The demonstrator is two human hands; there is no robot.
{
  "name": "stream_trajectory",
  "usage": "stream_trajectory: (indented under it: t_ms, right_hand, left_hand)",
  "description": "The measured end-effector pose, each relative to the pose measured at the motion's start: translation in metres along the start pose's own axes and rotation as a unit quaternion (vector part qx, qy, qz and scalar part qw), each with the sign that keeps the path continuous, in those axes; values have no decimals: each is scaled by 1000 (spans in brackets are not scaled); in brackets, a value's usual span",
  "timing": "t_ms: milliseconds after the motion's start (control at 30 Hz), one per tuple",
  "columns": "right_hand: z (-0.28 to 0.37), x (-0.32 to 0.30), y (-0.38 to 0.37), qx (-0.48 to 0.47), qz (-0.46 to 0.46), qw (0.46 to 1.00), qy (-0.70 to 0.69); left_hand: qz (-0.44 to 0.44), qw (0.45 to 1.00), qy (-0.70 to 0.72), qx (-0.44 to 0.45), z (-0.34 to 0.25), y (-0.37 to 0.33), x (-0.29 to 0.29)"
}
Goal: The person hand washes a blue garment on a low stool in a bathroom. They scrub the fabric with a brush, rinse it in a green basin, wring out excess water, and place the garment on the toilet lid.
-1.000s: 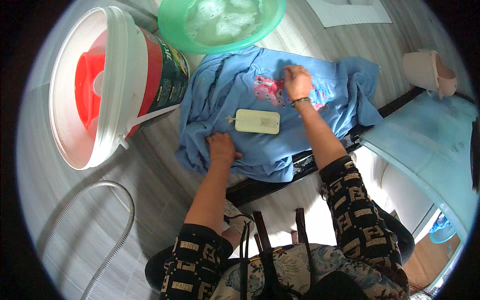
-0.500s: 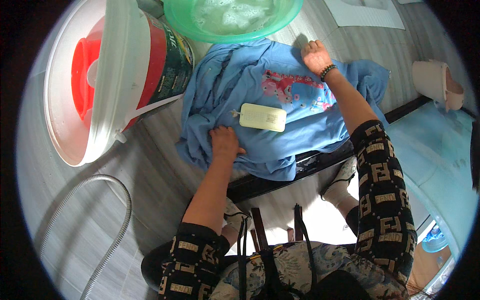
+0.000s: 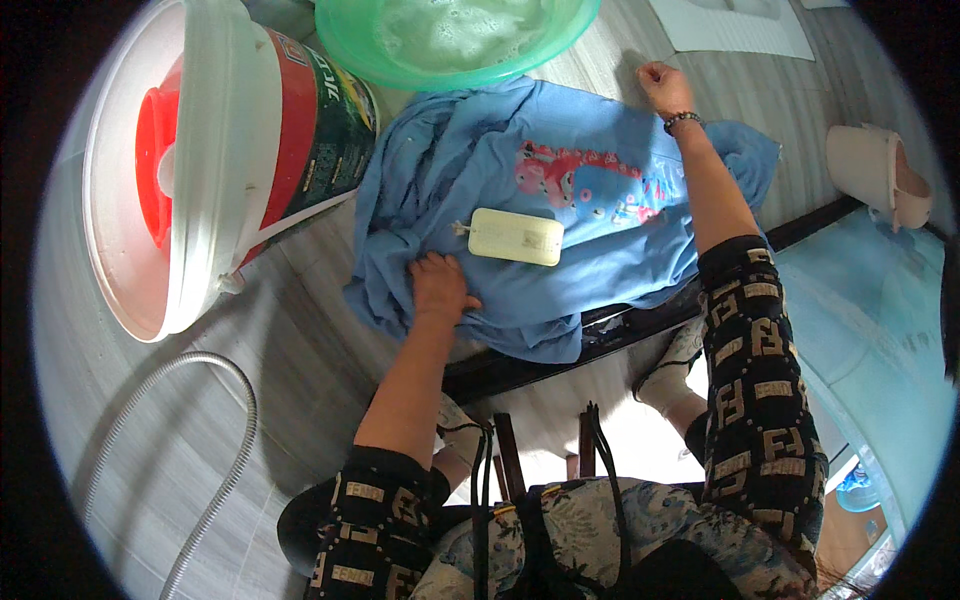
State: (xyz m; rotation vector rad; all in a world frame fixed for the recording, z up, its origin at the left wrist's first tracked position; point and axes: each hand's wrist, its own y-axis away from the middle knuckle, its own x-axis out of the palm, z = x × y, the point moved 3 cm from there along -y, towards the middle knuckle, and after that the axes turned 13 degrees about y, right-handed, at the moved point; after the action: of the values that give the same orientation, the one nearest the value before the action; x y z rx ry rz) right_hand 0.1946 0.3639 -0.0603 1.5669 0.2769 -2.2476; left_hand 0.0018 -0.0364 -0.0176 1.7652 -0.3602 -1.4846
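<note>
A blue garment [image 3: 610, 250] with a pink and red cartoon print lies spread and wrinkled on the floor and over a dark sill. My left hand [image 3: 440, 287] rests on its near left part, fingers apart and pressed down. A pale yellow, rounded rectangular slab [image 3: 515, 237] with a short cord at its left end lies on the garment, just beyond that hand. Its exact kind is unclear. At the garment's far right edge is my right hand [image 3: 668, 92], with a beaded bracelet at the wrist. Its fingers are curled closed; what they hold, if anything, is hidden.
A green basin [image 3: 350, 55] of sudsy water stands beyond the garment. To the left, a large white bucket [image 3: 215, 170] contains something red. A metal hose [image 3: 245, 420] curves over the floor at lower left. A pinkish container [image 3: 858, 165] stands at right, near a bluish glass panel [image 3: 870, 300].
My right hand has moved away and slightly right, from on the garment to its far edge. My left hand stays pressed on the cloth. The view has shifted slightly.
</note>
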Motion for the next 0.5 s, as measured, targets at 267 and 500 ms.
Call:
stream_trajectory:
  t_ms: [267,500]
  right_hand:
    - [40,-7,13,-234,6,969,82]
    - [69,10,40,-266,56,914,302]
  left_hand:
    - [-24,1000,13,10,1,2,1]
    - [-24,999,31,12,1,4,-2]
